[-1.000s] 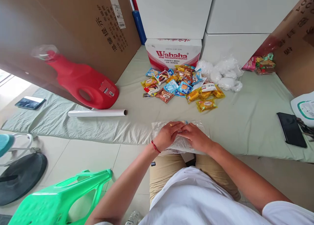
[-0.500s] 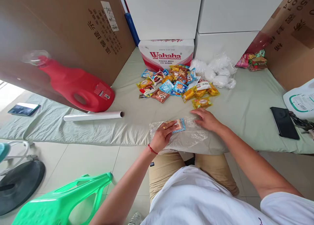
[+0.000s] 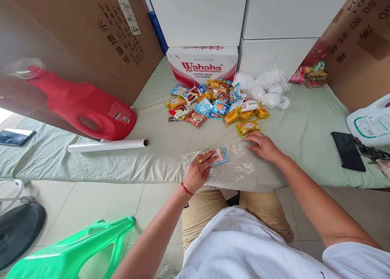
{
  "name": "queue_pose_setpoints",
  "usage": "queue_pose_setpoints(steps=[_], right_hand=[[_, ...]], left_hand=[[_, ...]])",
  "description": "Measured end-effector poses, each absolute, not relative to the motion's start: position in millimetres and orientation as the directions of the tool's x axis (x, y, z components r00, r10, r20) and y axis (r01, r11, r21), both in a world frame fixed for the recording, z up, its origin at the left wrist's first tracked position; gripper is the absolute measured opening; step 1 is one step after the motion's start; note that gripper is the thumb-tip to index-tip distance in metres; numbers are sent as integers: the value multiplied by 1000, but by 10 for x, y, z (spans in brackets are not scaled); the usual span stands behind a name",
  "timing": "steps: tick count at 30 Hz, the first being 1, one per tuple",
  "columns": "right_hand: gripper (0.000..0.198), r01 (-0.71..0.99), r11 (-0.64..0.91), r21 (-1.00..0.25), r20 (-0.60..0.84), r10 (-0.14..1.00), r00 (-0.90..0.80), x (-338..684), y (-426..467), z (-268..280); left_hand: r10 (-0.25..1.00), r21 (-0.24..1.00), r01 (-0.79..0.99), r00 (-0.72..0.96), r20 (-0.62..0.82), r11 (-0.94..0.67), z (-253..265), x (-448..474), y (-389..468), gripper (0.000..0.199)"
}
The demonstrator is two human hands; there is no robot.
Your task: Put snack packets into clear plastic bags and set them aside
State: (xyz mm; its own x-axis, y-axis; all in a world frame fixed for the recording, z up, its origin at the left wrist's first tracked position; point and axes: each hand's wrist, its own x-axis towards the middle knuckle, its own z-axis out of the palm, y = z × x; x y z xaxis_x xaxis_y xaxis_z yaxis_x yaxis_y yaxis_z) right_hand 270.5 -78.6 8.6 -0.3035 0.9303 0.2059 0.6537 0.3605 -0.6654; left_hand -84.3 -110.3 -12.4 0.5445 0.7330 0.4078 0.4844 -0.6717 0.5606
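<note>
A sheet of clear plastic film (image 3: 240,167) lies on the cloth at the table's front edge. On top of it rests a small blue-and-clear snack packet (image 3: 223,154), its left part covered by my left hand (image 3: 199,169). The fingers of that hand are pressed together on the packet. My right hand (image 3: 263,146) is just right of the film's upper corner, fingers apart and holding nothing. A yellow snack packet (image 3: 246,127) lies just beyond its fingertips. Farther back is a pile of mixed snack packets (image 3: 221,108) in blue, brown, yellow and red.
On the left lie a white roll (image 3: 108,145), a large red jug (image 3: 91,112) and a phone (image 3: 16,137). Behind the pile stand a Wahaha carton (image 3: 203,65) and crumpled clear plastic (image 3: 265,88). A black phone (image 3: 347,151) and white jug (image 3: 370,122) are at right.
The view has shifted slightly, so most things sit a little farther left. My right hand has moved slightly right, away from the film. My left hand stays on the snack packet.
</note>
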Motion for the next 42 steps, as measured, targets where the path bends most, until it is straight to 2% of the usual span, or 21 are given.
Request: queue_pose_setpoints(steps=[4,8,9,11,13,16,19,22,26,28,32,34,36,38,40,42], right_hand=[[39,683,401,-611,144,904,-402,2491,-598,76],[15,636,460,-619,80,843,-532,2390,-452,128],[15,615,453,-646,87,844,-530,2398,-440,144],[21,588,379,-715,104,889,-446,2464,-444,166],[26,587,271,-763,115,950,-289,2578,-473,173],[29,627,184,-757,138,983,-122,2730,-538,171],[22,647,296,-702,170,953,-251,2738,-591,181],[28,683,418,-599,160,898,-410,2634,-606,182],[41,766,426,-482,99,895,-435,2509,-578,128],[44,763,435,-478,108,892,-440,2474,-545,98],[23,678,474,-562,145,864,-483,2438,-442,106],[23,638,458,-619,187,875,-446,2450,-401,145],[27,623,374,-687,227,925,-305,2483,-402,190],[33,575,185,-797,164,983,-89,2521,-456,229],[43,436,-104,-894,-102,994,29,2536,-551,265],[51,273,-397,-876,-419,908,-23,2500,-651,302]], left_hand=[[728,542,494,544,417,-680,-125,-831,-1119,56],[733,537,506,544,409,-675,-151,-835,-1128,57],[734,536,509,545,405,-674,-159,-838,-1131,59],[732,534,508,548,406,-676,-175,-844,-1136,62],[728,531,504,547,414,-681,-189,-847,-1141,66],[711,520,492,556,430,-699,-200,-848,-1143,68],[697,515,476,565,442,-713,-200,-847,-1137,69],[699,515,479,564,440,-711,-197,-847,-1130,69],[694,514,472,560,452,-716,-197,-847,-1129,69],[688,511,465,557,465,-723,-198,-848,-1131,69],[697,501,488,562,446,-715,-194,-850,-1139,69],[701,499,495,562,440,-711,-191,-849,-1141,70],[699,497,494,556,450,-713,-190,-848,-1144,71],[695,494,492,551,461,-717,-192,-847,-1146,71],[694,490,493,553,461,-719,-197,-848,-1147,70],[696,486,500,557,452,-716,-199,-851,-1147,68]])
